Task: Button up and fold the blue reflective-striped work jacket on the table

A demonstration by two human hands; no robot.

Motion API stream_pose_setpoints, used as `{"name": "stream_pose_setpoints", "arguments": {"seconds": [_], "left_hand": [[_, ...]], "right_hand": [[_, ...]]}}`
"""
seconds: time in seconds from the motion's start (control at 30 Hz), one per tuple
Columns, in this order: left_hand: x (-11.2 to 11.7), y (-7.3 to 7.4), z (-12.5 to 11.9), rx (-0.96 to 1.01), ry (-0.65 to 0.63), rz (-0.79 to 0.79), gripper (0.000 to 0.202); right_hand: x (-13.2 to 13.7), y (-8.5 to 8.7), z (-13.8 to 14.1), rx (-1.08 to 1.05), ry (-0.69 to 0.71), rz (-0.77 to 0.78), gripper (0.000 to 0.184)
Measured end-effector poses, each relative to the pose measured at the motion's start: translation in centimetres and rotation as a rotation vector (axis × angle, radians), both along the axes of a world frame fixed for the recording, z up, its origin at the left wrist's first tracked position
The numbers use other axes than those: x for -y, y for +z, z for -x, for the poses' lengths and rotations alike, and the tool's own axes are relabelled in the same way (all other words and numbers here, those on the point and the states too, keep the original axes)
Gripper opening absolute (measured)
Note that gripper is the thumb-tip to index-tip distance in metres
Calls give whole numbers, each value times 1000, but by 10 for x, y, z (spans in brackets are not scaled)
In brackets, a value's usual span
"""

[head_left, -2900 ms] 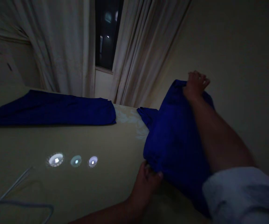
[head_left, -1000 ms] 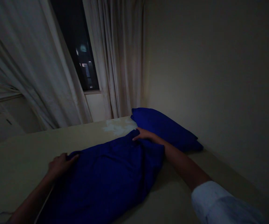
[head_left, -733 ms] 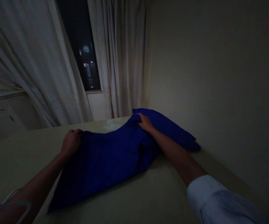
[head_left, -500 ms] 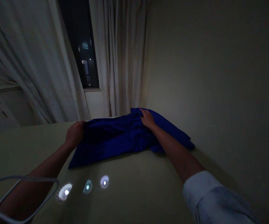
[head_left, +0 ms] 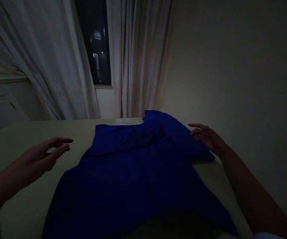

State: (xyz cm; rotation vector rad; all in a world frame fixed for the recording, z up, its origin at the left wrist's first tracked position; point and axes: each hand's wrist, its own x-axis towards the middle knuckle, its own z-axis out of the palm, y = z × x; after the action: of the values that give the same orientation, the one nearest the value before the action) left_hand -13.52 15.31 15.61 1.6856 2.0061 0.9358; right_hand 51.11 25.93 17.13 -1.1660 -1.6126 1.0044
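A dark blue garment (head_left: 131, 179), whose exact kind I cannot make out, lies spread over the table from the far edge towards me. Its far part is folded in a flat strip, and a wide flap reaches out at the back right. To the left of the cloth, my left hand (head_left: 45, 152) hovers with thumb and fingers apart, touching nothing. My right hand (head_left: 206, 137) is in front of the right flap, its fingers loosely spread and holding nothing. Dim light hides the garment's details and its nearest edge is very dark.
The pale table (head_left: 21, 139) extends left and meets the wall (head_left: 233, 66) on the right. Behind it hang long curtains (head_left: 141, 59) beside a dark window (head_left: 100, 59). A low cabinet (head_left: 1, 103) stands at the far left.
Both hands have let go of the garment and moved apart, left and right. The cloth, bunched in a strip before, now spreads out towards me. The view has shifted slightly.
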Motion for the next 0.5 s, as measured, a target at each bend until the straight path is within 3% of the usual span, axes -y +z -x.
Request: {"name": "stream_pose_setpoints", "arguments": {"seconds": [0.07, 0.13, 0.2, 0.27, 0.33, 0.4, 0.47, 0.5], "left_hand": [[-9, -10, -13, -56, -63, 13, 81], [-22, -33, -37, -111, -165, -15, 74], [-29, -67, -65, -214, -317, -43, 71], [-27, -108, -87, -391, -424, -57, 71], [-19, -147, -99, -558, -448, -65, 70], [-10, -176, -100, -644, -448, -86, 69], [-5, -190, -97, -666, -447, -118, 69], [-4, -193, -95, -667, -443, -132, 69]], "right_hand": [[-15, -8, 16, 107, 5, 11, 66], [-32, -21, 47, 288, 93, 44, 59], [-48, -39, 86, 511, 185, 26, 51], [-61, -59, 125, 745, 169, -45, 44], [-72, -77, 159, 955, 18, -113, 48], [-83, -90, 184, 1125, -94, -130, 64], [-95, -96, 200, 1241, -64, -102, 74], [-100, -97, 205, 1279, -16, -81, 71]]}}
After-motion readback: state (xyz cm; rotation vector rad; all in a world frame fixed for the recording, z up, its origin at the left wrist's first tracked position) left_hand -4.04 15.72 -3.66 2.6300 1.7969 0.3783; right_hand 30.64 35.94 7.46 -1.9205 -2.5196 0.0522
